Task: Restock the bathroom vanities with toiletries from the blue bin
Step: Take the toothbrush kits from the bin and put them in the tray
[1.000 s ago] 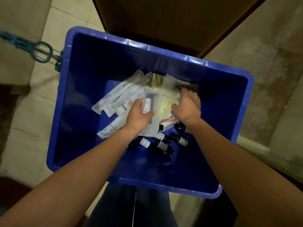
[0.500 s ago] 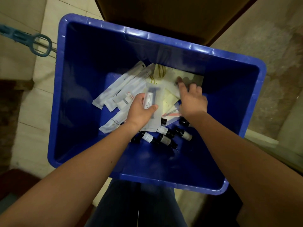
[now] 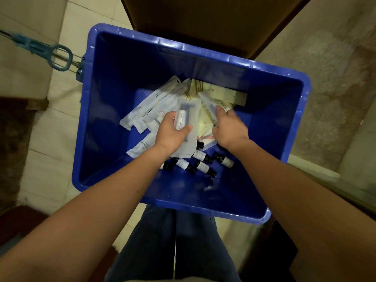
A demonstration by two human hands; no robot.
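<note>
Both hands inside blue bin. Left hand grips a clear packet holding a small tube. Right hand pinches a second packet from the pile. Dark bottles lie on bin floor just below.

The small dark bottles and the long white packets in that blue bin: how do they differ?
The small dark bottles are short, round and dark with pale labels; the long white packets are flat, pale, sealed strips. The bottles lie clustered on the side of the blue bin nearer the person, close to the wrists; the packets fan out farther back and to the left. Both lie loose on the bin's floor.
</note>
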